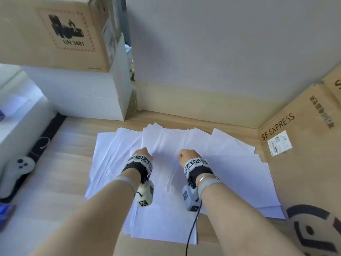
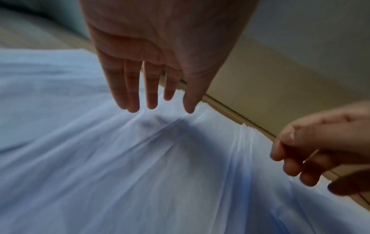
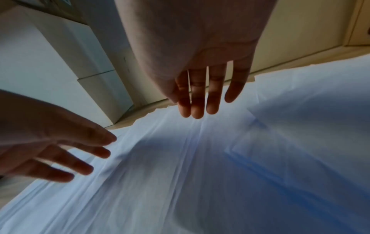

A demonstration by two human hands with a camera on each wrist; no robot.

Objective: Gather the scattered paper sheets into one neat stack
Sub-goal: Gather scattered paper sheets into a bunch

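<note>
Where the wooden floor (image 1: 60, 182) meets the wall, items run left to right: white game controller (image 1: 17, 168); white box (image 1: 77, 95) under a "UN 3481" cardboard carton (image 1: 55, 32); fanned white paper sheets (image 1: 230, 174), overlapping at centre; "SF EXPRESS" carton (image 1: 299, 145). Left hand (image 2: 152, 66) and right hand (image 3: 204, 79) hover side by side over the sheets. Both have fingers straight, holding nothing.

From the head view, both hands' fingers are hidden; paper sheets (image 2: 120, 158) blur.
</note>
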